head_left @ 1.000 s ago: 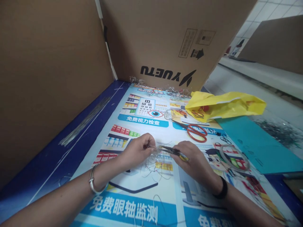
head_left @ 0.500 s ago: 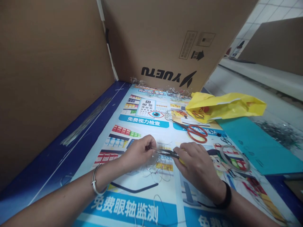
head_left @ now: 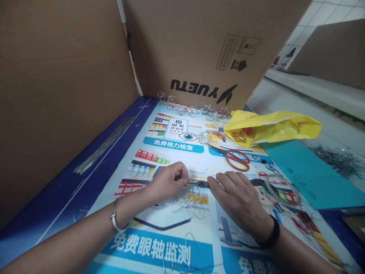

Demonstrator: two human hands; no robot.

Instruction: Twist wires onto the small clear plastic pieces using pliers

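Observation:
My left hand (head_left: 169, 179) is closed in a pinch on thin silvery wire, its fingertips close to the jaws of a pair of pliers (head_left: 201, 183). My right hand (head_left: 239, 198) is wrapped round the pliers' handles, which its fingers hide. The dark jaws point left and look closed at the left fingertips; what exactly lies between them is too small to tell. Beneath both hands, a loose tangle of fine wire (head_left: 184, 198) spreads over the printed poster (head_left: 215, 213).
Red-handled scissors (head_left: 238, 160) lie beyond my right hand, near a yellow bag (head_left: 273, 127). A wire coil (head_left: 282, 190) is at the right. Straight wires (head_left: 104, 146) lie at the left. Cardboard walls (head_left: 196, 45) stand behind and left. Wire scraps (head_left: 212, 111) line the back.
The pliers' jaws, parted before, have come together near the left fingertips. My right hand has shifted slightly left and tightened round the handles, hiding their yellow part. My left hand has hardly moved.

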